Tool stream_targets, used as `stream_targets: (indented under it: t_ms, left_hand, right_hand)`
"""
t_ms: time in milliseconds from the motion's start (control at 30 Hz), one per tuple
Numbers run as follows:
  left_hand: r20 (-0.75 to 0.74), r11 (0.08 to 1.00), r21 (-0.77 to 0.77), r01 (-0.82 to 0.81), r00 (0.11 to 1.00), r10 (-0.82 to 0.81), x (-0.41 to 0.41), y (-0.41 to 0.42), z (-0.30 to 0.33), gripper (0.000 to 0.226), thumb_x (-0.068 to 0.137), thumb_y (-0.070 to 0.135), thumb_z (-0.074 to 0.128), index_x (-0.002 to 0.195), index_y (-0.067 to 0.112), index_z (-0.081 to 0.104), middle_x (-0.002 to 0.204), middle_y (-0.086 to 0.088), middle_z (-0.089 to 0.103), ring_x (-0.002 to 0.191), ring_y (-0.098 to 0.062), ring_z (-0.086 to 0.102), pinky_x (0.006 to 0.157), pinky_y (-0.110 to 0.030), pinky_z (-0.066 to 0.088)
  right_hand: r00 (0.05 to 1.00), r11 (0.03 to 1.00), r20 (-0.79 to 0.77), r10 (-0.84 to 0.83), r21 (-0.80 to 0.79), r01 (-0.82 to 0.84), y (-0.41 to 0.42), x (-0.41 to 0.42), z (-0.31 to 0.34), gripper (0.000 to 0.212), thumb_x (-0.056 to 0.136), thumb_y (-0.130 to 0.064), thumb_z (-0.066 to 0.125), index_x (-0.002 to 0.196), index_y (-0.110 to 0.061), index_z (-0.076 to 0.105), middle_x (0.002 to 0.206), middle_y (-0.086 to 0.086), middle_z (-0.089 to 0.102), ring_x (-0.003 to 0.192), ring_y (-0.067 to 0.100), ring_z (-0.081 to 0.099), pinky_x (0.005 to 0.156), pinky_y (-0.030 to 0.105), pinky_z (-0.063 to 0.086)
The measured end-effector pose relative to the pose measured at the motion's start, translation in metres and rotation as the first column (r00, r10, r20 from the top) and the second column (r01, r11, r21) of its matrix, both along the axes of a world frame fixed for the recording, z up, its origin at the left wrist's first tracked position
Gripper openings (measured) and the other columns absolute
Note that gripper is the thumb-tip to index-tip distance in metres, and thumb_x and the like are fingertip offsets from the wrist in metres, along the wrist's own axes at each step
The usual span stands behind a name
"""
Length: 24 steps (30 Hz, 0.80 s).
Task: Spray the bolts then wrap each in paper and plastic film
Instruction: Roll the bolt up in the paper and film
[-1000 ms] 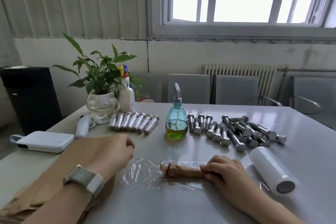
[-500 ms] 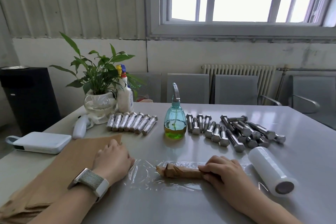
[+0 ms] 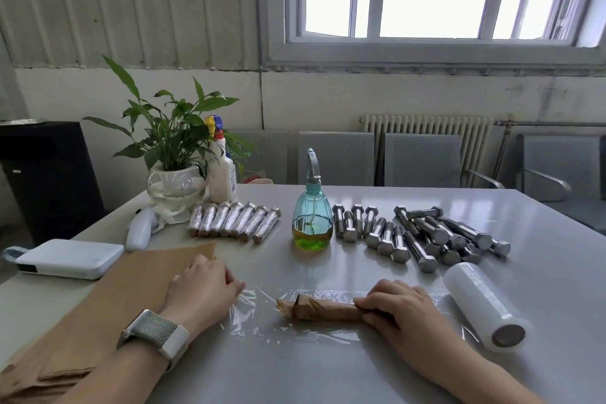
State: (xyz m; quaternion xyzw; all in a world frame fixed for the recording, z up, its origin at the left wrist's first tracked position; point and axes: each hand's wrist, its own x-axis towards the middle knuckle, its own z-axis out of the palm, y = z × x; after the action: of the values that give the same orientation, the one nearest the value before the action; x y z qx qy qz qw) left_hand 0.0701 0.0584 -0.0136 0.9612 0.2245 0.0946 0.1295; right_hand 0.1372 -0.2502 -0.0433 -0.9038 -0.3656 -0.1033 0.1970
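Note:
A bolt wrapped in brown paper [image 3: 323, 309] lies across a sheet of clear plastic film [image 3: 259, 318] near the table's front. My right hand [image 3: 398, 308] grips the bolt's right end with curled fingers. My left hand [image 3: 201, 289] pinches the film's left edge with its fingertips. The film roll [image 3: 482, 302] lies to the right, joined to the sheet. Several bare steel bolts [image 3: 416, 236] lie behind it. A row of wrapped bolts [image 3: 234, 223] sits at the back left. The blue spray bottle [image 3: 312, 210] stands in the middle.
A stack of brown paper sheets [image 3: 98, 308] lies under my left forearm. A white box [image 3: 69, 258], a white handheld device [image 3: 140, 231], a potted plant [image 3: 175, 154] and a white spray bottle [image 3: 222, 170] stand at the left. Grey chairs [image 3: 421, 159] line the far side.
My left hand has moved right, off the brown paper, to the left edge of the plastic film. My right hand has stayed on the paper-wrapped bolt.

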Motion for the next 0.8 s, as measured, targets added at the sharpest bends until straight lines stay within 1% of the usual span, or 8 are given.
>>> stream_targets:
  t_ms: [100,167,233,367,433,500,667,800]
  left_hand:
    - [0.133,0.967,-0.236,0.092,0.989,-0.062,0.001,0.006,0.006,0.023,0.095,0.038,0.058,0.08,0.022,0.05,0.078,0.002,0.061,0.07,-0.017,0.063,0.068,-0.033,0.051]
    - [0.224,0.911,-0.378,0.163,0.971,-0.081,0.001,0.003,0.013,0.023,0.095,0.029,0.06,0.082,0.014,0.05,0.065,-0.004,0.061,0.045,-0.017,0.057,0.048,-0.029,0.046]
    - [0.309,0.837,-0.5,0.22,0.949,-0.064,0.003,-0.004,0.021,0.022,0.095,0.021,0.063,0.083,0.008,0.049,0.056,-0.006,0.053,0.038,-0.016,0.044,0.038,-0.025,0.038]
    - [0.336,0.464,-0.828,0.316,0.941,-0.04,0.013,-0.03,0.044,0.019,0.095,0.013,0.061,0.087,0.006,0.046,0.051,-0.005,0.044,0.032,-0.01,0.031,0.034,-0.013,0.024]
    - [0.322,0.279,-0.899,0.338,0.941,-0.102,0.019,-0.051,0.052,0.017,0.096,0.014,0.059,0.089,0.006,0.045,0.052,-0.004,0.043,0.033,-0.009,0.03,0.033,-0.013,0.022]
    - [0.299,0.18,-0.928,0.326,0.94,-0.163,0.026,-0.075,0.051,0.017,0.095,0.016,0.059,0.093,0.003,0.048,0.057,-0.004,0.044,0.037,-0.01,0.033,0.032,-0.017,0.027]
    - [0.224,0.418,-0.856,0.305,0.947,-0.231,0.046,-0.132,0.016,0.015,0.094,0.018,0.064,0.092,0.012,0.05,0.054,0.0,0.053,0.034,-0.007,0.045,0.035,-0.018,0.038]
    - [0.106,0.445,-0.853,0.273,0.925,-0.364,0.05,-0.14,0.011,0.007,0.099,0.014,0.044,0.093,0.014,0.041,0.046,-0.001,0.059,0.036,-0.014,0.055,0.034,-0.017,0.035]
  right_hand:
    - [1.0,1.0,0.0,0.004,0.007,-0.004,0.0,0.0,0.0,0.022,0.097,-0.036,0.058,0.116,-0.043,0.067,0.104,-0.026,0.054,0.108,-0.002,0.05,0.089,0.018,0.028]
    - [1.0,1.0,-0.003,0.007,0.006,-0.007,0.0,0.001,0.0,0.022,0.097,-0.036,0.058,0.116,-0.043,0.066,0.101,-0.028,0.051,0.108,-0.002,0.05,0.089,0.018,0.027]
    - [1.0,1.0,-0.002,0.008,-0.006,-0.008,-0.001,0.001,-0.001,0.023,0.097,-0.037,0.056,0.117,-0.044,0.065,0.101,-0.029,0.05,0.109,-0.003,0.048,0.088,0.015,0.025]
    - [1.0,1.0,-0.011,0.01,-0.005,-0.01,0.0,0.002,0.0,0.024,0.098,-0.038,0.055,0.119,-0.044,0.065,0.108,-0.025,0.056,0.11,-0.002,0.048,0.088,0.012,0.023]
    - [1.0,1.0,-0.004,0.012,-0.014,-0.012,0.0,0.003,0.0,0.024,0.098,-0.038,0.055,0.119,-0.044,0.065,0.109,-0.024,0.056,0.11,-0.002,0.047,0.088,0.015,0.025]
    - [1.0,1.0,-0.004,0.016,-0.009,-0.016,0.0,0.003,0.0,0.024,0.097,-0.039,0.055,0.119,-0.044,0.065,0.109,-0.025,0.056,0.109,-0.001,0.048,0.088,0.016,0.025]
    - [1.0,1.0,0.012,0.017,0.004,-0.017,0.0,0.002,-0.001,0.022,0.096,-0.04,0.056,0.115,-0.043,0.067,0.107,-0.022,0.057,0.107,0.001,0.05,0.087,0.023,0.03]
    - [1.0,1.0,0.0,0.019,-0.015,-0.019,0.001,0.004,-0.002,0.021,0.096,-0.04,0.055,0.113,-0.044,0.067,0.108,-0.023,0.057,0.107,-0.003,0.047,0.084,0.014,0.025]
